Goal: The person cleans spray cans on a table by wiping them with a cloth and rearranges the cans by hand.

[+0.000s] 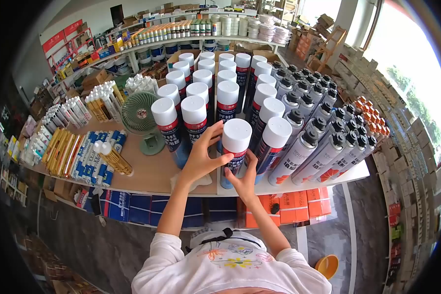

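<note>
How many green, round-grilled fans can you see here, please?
1: the green, round-grilled fan stands on the brown tabletop, left of the tall white-capped cylindrical cans. Others could be hidden behind the crowded stock.

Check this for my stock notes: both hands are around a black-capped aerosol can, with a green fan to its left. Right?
Not black: the head view shows a white cap on the aerosol can. The left hand, right hand and green fan are as you say.

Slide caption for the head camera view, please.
Left hand and right hand around a white-capped can, with more white-capped cans behind and black-capped cans alongside.
</note>
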The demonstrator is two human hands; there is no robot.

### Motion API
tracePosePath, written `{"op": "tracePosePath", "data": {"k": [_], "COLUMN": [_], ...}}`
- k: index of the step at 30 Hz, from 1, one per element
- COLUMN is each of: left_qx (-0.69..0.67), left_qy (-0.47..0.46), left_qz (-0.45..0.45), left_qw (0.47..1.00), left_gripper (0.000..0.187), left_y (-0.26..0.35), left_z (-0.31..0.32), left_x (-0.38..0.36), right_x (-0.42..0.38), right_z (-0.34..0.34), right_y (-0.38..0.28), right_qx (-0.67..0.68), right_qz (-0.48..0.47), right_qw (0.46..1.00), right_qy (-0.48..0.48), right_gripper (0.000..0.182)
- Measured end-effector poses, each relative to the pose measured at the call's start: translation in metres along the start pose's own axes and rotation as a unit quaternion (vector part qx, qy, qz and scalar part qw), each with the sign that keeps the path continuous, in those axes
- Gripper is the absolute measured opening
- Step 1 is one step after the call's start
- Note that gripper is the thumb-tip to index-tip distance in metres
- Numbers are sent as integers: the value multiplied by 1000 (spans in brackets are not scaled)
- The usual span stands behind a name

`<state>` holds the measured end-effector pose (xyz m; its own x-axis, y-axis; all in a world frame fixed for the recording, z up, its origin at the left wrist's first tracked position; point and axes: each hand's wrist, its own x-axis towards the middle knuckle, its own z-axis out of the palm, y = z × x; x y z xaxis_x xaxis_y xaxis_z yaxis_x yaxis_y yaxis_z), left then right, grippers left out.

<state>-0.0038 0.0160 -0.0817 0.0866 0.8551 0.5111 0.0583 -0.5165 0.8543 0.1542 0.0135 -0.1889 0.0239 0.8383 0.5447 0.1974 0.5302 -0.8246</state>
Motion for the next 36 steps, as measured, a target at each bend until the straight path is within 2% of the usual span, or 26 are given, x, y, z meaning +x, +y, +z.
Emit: {"op": "tracePosePath", "data": {"k": [1,4,5,7,8,10,11,13,16,17,19,22,27,36], "left_qx": [1,29,31,155,157,273,273,337,372,371,357,379,394,393], "left_qy": [0,-32,-32,-19,-20,-9,-12,-12,-26,-25,31,35,15,16], "left_qz": [-2,-50,-51,-104,-107,-135,-136,-84,-98,-100,-103,-109,-105,-109], "left_qw": [1000,998,998,982,982,952,952,938,923,923,928,918,913,913], "left_gripper": [72,49,49,47,47,49,49,55,63,63,69,69,64,62], "left_y": [-2,-11,-25,-54,-61,-67,-74,-90,-103,-106,-113,-124,-122,-114], "left_z": [-8,-31,-37,-49,-53,-58,-61,-66,-66,-64,-60,-60,-59,-56], "left_x": [-5,-29,-41,-63,-74,-91,-98,-113,-130,-133,-140,-143,-141,-138], "right_x": [2,12,16,23,27,37,43,51,59,60,58,52,37,31], "right_z": [1,2,1,0,1,4,4,5,5,6,7,8,6,9], "right_y": [0,-6,-10,-16,-19,-34,-43,-59,-63,-62,-60,-60,-62,-60], "right_qx": [1,17,18,-9,-5,5,13,13,24,25,26,16,-16,-27], "right_qz": [2,5,7,-37,-51,-34,-20,-9,6,5,7,4,-61,-57], "right_qw": [1000,1000,1000,999,998,999,999,998,999,999,999,998,991,986], "right_qy": [-1,14,14,33,39,42,44,56,38,33,27,60,116,154], "right_gripper": [86,88,88,87,88,88,88,87,83,81,79,77,80,80]}}
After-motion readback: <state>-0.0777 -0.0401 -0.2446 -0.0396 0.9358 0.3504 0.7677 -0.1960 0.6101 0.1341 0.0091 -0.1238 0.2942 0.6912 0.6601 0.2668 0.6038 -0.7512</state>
